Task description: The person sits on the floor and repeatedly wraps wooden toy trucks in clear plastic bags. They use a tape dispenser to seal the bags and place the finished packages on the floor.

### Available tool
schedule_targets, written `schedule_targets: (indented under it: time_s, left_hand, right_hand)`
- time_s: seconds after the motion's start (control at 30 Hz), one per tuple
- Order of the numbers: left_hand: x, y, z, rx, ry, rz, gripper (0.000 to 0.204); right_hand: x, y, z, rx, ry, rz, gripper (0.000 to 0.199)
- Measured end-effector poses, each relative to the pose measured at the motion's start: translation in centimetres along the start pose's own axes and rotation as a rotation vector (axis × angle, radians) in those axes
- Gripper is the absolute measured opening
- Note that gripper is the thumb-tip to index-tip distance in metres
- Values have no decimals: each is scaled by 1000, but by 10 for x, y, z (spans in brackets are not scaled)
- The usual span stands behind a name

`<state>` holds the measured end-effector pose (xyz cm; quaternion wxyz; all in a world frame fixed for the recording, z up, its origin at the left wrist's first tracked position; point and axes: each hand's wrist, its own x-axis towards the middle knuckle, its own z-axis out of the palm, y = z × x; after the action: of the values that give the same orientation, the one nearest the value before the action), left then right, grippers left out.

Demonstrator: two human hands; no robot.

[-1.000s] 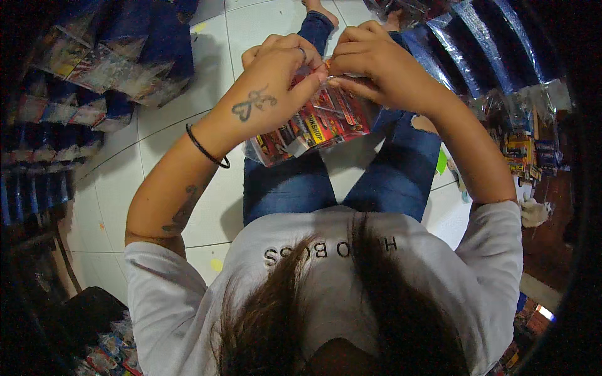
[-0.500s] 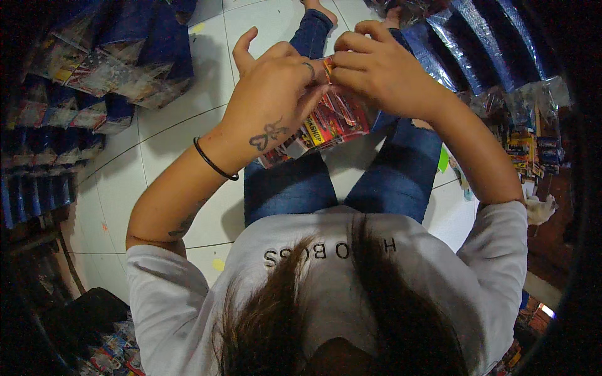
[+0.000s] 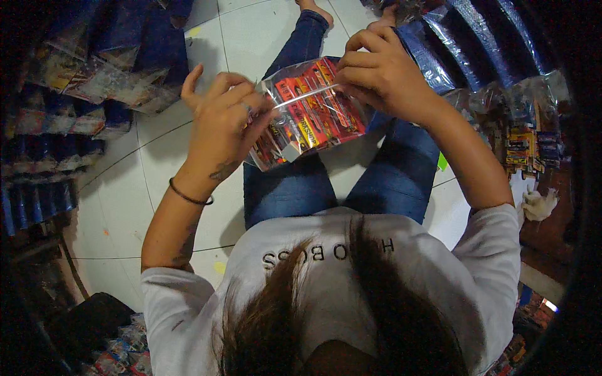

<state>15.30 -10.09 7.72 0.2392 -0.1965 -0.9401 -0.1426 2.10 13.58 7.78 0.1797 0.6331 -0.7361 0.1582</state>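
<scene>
A clear plastic package (image 3: 313,116) with red and yellow printed packets inside rests over my lap between my two hands. My left hand (image 3: 229,109) is at its left side, thumb and fingers pinched at the near end of a shiny strip or plastic edge that runs across the top. At the upper right corner of the package, my right hand (image 3: 382,72) has its fingers curled closed on the other end of that shiny line. Whether it is tape or the folded edge of the plastic, I cannot tell.
Stacked blue and clear plastic packs (image 3: 119,62) stand at the left; more blue packs (image 3: 464,50) line the far right. Small boxed goods (image 3: 527,150) and a white crumpled thing (image 3: 539,203) lie at the right. Beneath me is a white tiled floor (image 3: 169,156).
My left hand has moved left and a little down, away from my right hand, uncovering the package's top. A shiny line now spans between the hands. My right hand has shifted slightly.
</scene>
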Motion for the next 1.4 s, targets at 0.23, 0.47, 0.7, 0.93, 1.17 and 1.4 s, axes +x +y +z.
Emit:
schedule_targets:
  time_s: [0.23, 0.47, 0.7, 0.93, 1.17, 1.4]
  left_hand:
    - [19, 12, -8, -101, 0, -22, 16]
    - [33, 19, 24, -170, -101, -32, 13]
    - [54, -9, 40, -653, -503, -397, 19]
    - [49, 5, 31, -150, -360, -158, 21]
    - [32, 20, 32, 24, -100, 56, 17]
    - [17, 15, 44, -30, 65, 55, 16]
  right_hand:
    - [7, -5, -9, 15, -103, -43, 19]
    - [8, 2, -11, 51, -126, -44, 18]
    - [-8, -9, 5, -188, 119, -87, 26]
    - [0, -13, 1, -338, 25, -199, 25]
    - [0, -2, 5, -202, -165, -162, 22]
    - [4, 12, -55, -278, -141, -82, 20]
